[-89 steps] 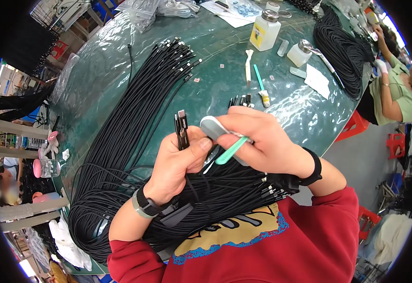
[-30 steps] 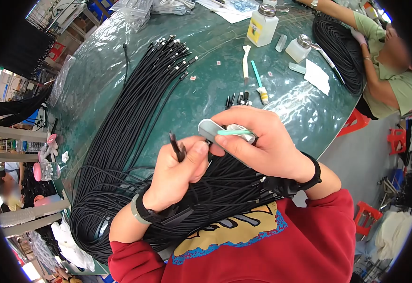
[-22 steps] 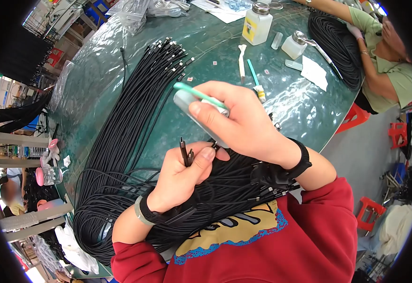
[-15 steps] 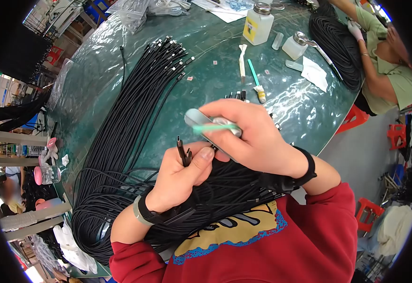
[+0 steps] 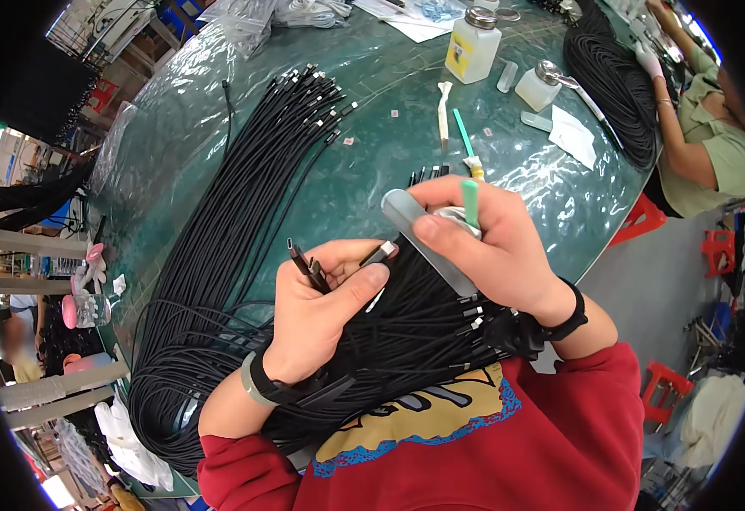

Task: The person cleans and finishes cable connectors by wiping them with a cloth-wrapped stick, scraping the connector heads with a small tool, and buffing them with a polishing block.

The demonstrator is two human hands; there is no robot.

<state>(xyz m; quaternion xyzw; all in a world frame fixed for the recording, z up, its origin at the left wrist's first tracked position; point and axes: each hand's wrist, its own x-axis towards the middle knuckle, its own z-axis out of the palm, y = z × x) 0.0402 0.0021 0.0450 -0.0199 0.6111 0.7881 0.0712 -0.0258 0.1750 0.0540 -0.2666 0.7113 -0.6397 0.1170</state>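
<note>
My left hand (image 5: 314, 311) is closed on black cables, pinching one with a metal-tipped plug (image 5: 381, 253) between thumb and finger. Another slim black plug (image 5: 298, 258) sticks up from the same hand. My right hand (image 5: 502, 247) is closed round a flat translucent scraper-like strip (image 5: 428, 243), which points down to the right under the thumb. A green stick (image 5: 470, 203) and something whitish and crumpled are held in that hand too. The hands are apart, above a pile of black cables (image 5: 415, 315) in front of my chest.
A long bundle of black cables (image 5: 219, 213) curves along the left of the green table (image 5: 364, 183). Glass bottles (image 5: 473, 47), a brush (image 5: 443, 115), another green stick (image 5: 463, 132) and a white tissue (image 5: 572, 136) lie beyond. A co-worker (image 5: 704, 136) sits at right beside coiled cable (image 5: 606, 85).
My right hand has moved right, away from my left hand, and the green stick has swung from level to upright. My left hand has shifted slightly left, exposing the plug's metal tip.
</note>
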